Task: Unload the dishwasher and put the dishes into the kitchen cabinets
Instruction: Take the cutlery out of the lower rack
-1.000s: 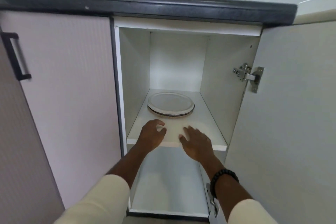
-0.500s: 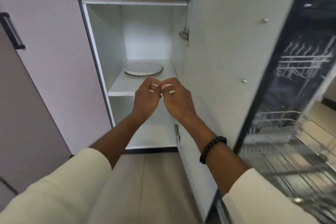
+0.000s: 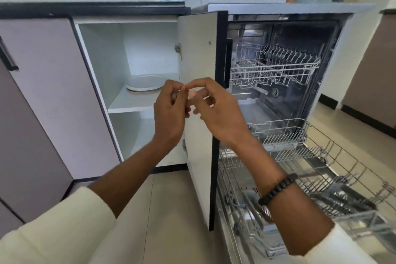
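Both hands, left (image 3: 169,111) and right (image 3: 216,113), meet fingertip to fingertip holding nothing, while the plate (image 3: 144,83) rests on the cabinet shelf (image 3: 132,104), so I should next reach carefully into the lower rack (image 3: 317,169).

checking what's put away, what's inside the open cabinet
One stack of plates on the cabinet middle shelf. The left hand and forearm cover part of the space below.

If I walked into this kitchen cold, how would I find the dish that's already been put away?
Find the open cabinet left of the open dishwasher, under the dark countertop edge. On its middle shelf lies a round, flat plate, pale with a darker rim. It is the only dish in that cabinet; the space below the shelf shows none.
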`<control>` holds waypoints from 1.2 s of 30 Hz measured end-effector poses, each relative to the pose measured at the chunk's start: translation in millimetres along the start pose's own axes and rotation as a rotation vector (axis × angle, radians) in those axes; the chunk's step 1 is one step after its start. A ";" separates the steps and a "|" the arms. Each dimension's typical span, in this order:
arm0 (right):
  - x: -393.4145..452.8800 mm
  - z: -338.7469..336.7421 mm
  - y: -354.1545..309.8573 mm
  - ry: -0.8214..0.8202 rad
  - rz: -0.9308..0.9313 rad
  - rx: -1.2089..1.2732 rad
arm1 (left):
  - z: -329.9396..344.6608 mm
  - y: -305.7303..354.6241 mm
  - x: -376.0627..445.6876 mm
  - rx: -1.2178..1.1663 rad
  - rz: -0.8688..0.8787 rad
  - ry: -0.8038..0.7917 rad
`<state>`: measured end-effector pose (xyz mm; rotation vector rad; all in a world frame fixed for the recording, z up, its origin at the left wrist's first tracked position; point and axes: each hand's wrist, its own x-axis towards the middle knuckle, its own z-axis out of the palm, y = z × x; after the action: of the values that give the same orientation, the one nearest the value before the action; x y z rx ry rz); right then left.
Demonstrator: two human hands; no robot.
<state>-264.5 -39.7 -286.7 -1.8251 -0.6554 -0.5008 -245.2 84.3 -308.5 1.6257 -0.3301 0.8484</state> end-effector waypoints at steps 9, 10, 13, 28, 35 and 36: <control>-54.7 -94.5 51.9 0.321 0.121 0.037 | 103.0 20.9 -73.5 -0.087 0.140 -0.447; -63.0 -103.3 66.5 0.343 0.172 -0.011 | 117.6 13.9 -80.4 -0.102 0.061 -0.479; -90.7 -123.8 112.4 0.388 0.353 -0.168 | 156.9 -16.3 -102.1 -0.085 -0.162 -0.588; -165.4 -112.1 236.6 -0.236 0.996 -0.621 | 185.9 -167.3 -154.7 0.405 -0.370 -1.141; -169.6 -183.6 250.6 -0.201 1.058 -0.871 | 197.9 -178.2 -158.0 0.311 -0.387 -1.085; -174.7 -188.7 251.2 -0.221 1.059 -0.895 | 199.8 -179.8 -160.0 0.302 -0.388 -1.078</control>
<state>-238.7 -319.0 -511.6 -2.7372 0.5554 0.1885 -173.4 -96.7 -553.3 2.2306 -0.6121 -0.3596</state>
